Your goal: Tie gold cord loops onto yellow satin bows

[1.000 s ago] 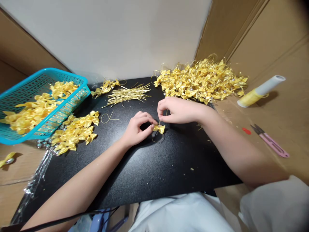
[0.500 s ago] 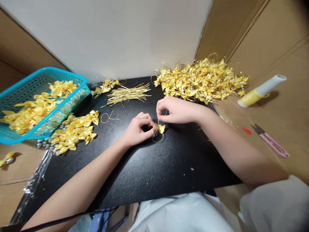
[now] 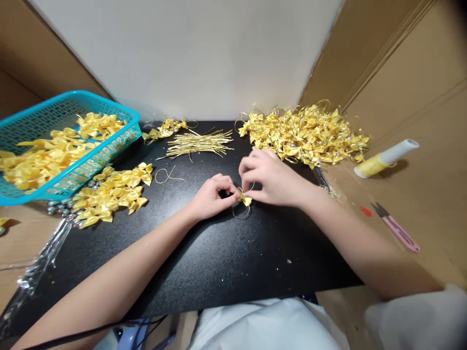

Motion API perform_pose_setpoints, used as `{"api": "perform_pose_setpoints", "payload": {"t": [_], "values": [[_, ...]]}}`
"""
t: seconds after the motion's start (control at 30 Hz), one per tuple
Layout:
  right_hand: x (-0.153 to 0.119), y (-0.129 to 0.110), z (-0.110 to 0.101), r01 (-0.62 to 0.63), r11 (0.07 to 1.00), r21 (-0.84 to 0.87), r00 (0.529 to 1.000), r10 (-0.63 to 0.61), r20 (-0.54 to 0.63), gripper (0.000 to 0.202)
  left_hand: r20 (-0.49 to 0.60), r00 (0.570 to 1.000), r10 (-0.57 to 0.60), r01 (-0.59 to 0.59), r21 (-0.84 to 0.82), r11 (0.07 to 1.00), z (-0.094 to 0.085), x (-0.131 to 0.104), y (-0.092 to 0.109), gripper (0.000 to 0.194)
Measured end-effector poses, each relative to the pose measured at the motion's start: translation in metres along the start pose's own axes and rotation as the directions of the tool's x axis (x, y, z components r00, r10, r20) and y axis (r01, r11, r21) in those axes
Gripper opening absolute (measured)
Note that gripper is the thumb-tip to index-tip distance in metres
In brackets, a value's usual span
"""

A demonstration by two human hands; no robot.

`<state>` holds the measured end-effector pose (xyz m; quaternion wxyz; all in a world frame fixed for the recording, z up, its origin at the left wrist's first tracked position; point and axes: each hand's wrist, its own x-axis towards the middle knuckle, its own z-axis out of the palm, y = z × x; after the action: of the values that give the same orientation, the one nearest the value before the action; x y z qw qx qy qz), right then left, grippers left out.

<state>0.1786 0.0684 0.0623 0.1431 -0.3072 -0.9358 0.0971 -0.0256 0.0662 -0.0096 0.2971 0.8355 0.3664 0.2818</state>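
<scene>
Between my hands, low over the black table (image 3: 204, 262), is a small yellow ribbon bow (image 3: 247, 201). A loop of thin gold cord (image 3: 241, 217) hangs from it on the near side. My left hand (image 3: 216, 195) pinches the bow's left side between thumb and index finger. From the right, my right hand (image 3: 268, 177) has its thumb and index finger closed at the bow's top right, where a piece of gold cord shows. My fingertips partly hide the bow's middle.
A turquoise basket (image 3: 109, 143) of yellow bows stands left, with loose bows (image 3: 116, 194) and silver bells beside it. Cut gold cords (image 3: 199, 144) lie at the back. Finished corded bows (image 3: 306, 133) are heaped back right. Pink thread snips (image 3: 397, 228) and a yellow-wrapped tube (image 3: 386, 158) lie right.
My right hand has come down and closer to the bow, its fingers now at the bow's edge. My left hand keeps its pinch. The whole view has shifted slightly.
</scene>
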Motion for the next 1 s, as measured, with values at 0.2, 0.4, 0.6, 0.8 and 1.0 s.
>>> {"api": "perform_pose_setpoints", "payload": {"t": [0.2,0.4,0.6,0.8,1.0], "values": [[-0.029,0.0,0.048,0.002,0.974,-0.227,0.984,-0.043,-0.174,0.02,0.022,1.0,0.0,0.002,-0.072,0.997,0.001,0.002,0.0,0.018],[-0.03,0.002,0.065,0.046,0.945,-0.323,0.887,-0.187,-0.422,0.016,0.045,0.999,-0.012,0.017,-0.102,0.995,0.0,0.002,-0.001,0.018],[-0.032,0.003,0.065,0.039,0.942,-0.333,0.913,-0.169,-0.371,0.01,0.043,0.999,-0.009,0.014,-0.116,0.993,-0.001,0.002,-0.002,0.019],[-0.03,0.002,0.065,0.027,0.943,-0.331,0.925,-0.149,-0.349,0.009,0.037,0.999,-0.006,0.009,-0.099,0.995,-0.001,0.002,-0.001,0.017],[-0.032,0.001,0.065,0.016,0.945,-0.327,0.919,-0.142,-0.367,0.008,0.013,1.0,0.028,-0.027,-0.077,0.997,0.0,0.001,0.0,0.014]]}}
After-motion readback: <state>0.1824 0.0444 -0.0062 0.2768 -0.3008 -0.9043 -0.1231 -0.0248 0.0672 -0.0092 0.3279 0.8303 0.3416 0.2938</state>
